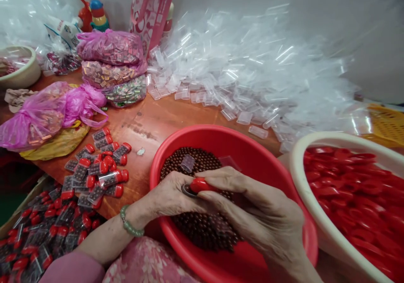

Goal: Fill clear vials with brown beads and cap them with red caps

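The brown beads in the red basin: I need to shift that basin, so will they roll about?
The brown beads look round and smooth, so they will probably roll easily. Lying loose in the red plastic basin, they would likely slide as one mass, though its raised wall should hold most in.

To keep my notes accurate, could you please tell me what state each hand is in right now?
Left hand: closed on a small dark round item, unclear what.
Right hand: closed, pinching a red plastic cap.

Orange wooden table (151, 123), loose clear plastic tubes (202, 93), stacked pink bags (113, 79)
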{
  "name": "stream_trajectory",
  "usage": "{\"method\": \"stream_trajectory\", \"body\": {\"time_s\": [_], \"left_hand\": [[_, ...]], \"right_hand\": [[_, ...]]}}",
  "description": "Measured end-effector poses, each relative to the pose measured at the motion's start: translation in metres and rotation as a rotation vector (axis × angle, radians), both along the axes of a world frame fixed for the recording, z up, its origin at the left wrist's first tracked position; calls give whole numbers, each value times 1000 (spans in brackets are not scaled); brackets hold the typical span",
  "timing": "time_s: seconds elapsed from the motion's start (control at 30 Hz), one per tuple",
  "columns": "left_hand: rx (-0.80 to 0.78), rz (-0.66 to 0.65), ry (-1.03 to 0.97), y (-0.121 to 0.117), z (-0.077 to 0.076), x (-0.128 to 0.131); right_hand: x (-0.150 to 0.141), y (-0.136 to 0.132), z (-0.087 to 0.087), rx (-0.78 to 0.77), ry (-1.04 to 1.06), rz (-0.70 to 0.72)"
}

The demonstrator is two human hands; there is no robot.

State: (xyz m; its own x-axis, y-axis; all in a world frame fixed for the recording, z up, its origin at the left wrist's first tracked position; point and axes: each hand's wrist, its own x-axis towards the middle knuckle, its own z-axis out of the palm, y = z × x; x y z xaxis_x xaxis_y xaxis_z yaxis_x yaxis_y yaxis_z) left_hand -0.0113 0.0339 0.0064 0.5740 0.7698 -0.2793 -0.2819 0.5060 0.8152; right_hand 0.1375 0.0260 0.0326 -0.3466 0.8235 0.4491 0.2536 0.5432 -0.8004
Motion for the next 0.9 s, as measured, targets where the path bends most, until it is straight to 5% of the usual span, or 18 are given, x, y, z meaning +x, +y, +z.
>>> {"method": "stream_trajectory", "body": {"time_s": [0.5, 0.73, 0.9], "left_hand": [[-14, -2, -7, 1, -18, -2], [0, -31, 7, 0, -17, -3], [18, -10, 23, 1, -13, -3]], "right_hand": [[-3, 1, -15, -3, -44, -30], [0, 0, -25, 47, -99, -43], [-5, -3, -25, -60, -84, -117]]}}
